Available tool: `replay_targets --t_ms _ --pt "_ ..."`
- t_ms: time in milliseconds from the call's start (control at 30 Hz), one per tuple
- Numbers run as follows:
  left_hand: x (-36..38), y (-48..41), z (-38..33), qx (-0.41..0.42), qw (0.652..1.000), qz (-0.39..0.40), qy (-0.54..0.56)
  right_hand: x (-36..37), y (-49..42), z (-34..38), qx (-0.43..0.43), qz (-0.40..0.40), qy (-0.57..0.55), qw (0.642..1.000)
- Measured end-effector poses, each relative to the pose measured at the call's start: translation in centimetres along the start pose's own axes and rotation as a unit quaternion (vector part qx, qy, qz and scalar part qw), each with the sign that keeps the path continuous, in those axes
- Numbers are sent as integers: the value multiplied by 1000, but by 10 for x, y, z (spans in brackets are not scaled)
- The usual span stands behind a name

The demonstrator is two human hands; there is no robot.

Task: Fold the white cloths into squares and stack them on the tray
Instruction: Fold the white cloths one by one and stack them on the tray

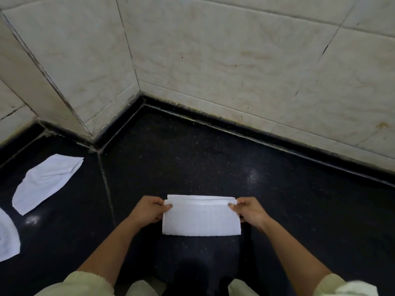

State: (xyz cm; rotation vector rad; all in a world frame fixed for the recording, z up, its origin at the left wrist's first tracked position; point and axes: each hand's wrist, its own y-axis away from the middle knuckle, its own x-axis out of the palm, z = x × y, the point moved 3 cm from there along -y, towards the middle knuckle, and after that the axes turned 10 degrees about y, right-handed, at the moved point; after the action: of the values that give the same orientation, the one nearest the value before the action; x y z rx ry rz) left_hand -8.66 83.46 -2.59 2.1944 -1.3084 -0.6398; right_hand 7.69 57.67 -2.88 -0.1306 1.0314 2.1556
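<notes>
- Pale tiled wall (235, 60) rises behind a dark speckled surface (192, 157).
- 1 loose white cloth (44, 182) lies flat at the left; the edge cloth (7, 238) is partly out of view.
- Folded white cloth (201, 218) lies on the surface, centre front.
- Left hand (147, 210) and right hand (250, 212) pinch its 2 upper corners, fingers (167, 206) curled.

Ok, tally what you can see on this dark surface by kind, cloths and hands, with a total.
White cloths: 3: folded cloth, loose cloth, edge cloth cut off at left.
Hands: 2: left hand, right hand, both pinching the folded cloth.
Total: 5.
No tray in view.
</notes>
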Motion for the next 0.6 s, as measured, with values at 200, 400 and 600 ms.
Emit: replay_targets --t_ms 200,400,600 --pt "6 -23 6 57 984 -109 -128 9 -17 0 2 -109 110 988" --pt "11 -28 7 80 969 -136 -188 9 -22 2 9 -139 156 978" --pt "17 -25 7 86 959 -172 -210 12 -19 1 -1 -164 212 963"
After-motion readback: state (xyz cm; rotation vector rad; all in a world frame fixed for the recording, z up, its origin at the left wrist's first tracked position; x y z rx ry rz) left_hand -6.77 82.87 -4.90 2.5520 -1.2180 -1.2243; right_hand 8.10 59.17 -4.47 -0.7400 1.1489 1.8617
